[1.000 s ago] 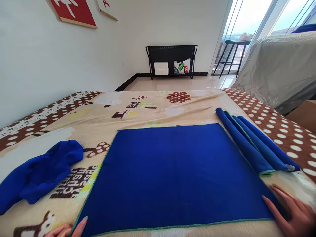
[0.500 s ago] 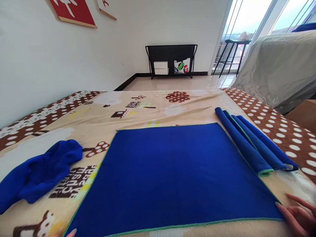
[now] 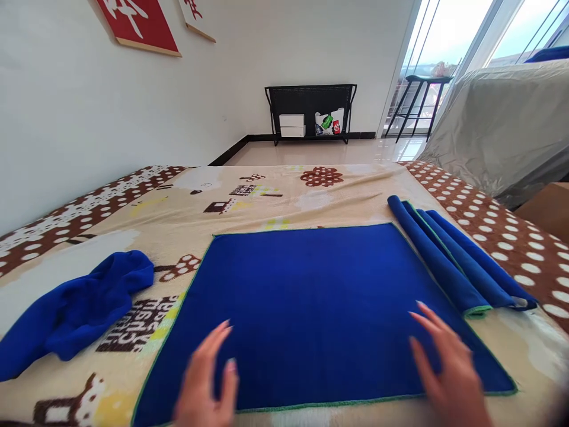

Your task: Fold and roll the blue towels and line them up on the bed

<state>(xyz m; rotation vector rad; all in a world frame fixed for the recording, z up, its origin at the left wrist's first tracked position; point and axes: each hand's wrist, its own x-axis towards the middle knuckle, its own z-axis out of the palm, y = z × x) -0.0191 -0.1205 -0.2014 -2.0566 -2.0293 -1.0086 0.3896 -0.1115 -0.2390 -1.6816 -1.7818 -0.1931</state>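
A blue cloth with green stitched edges lies spread flat on a patterned blanket. Over its near left part is my left hand, fingers apart and holding nothing. My right hand, also open, is over the near right part of the cloth. Whether either hand touches the fabric I cannot tell. To the right, several rolled or folded blue cloths lie side by side close to the spread one. A crumpled blue cloth rests on the left side of the blanket.
Brown polka-dot borders run along both sides of the blanket. Against the far wall stands a black rack holding white boxes and a printed bag. A plastic-covered piece of furniture, a cardboard box and a stool are on the right.
Both hands have left the near corners of the spread cloth and moved inward over it, fingers apart. The cloth stays flat. The view has shifted slightly.
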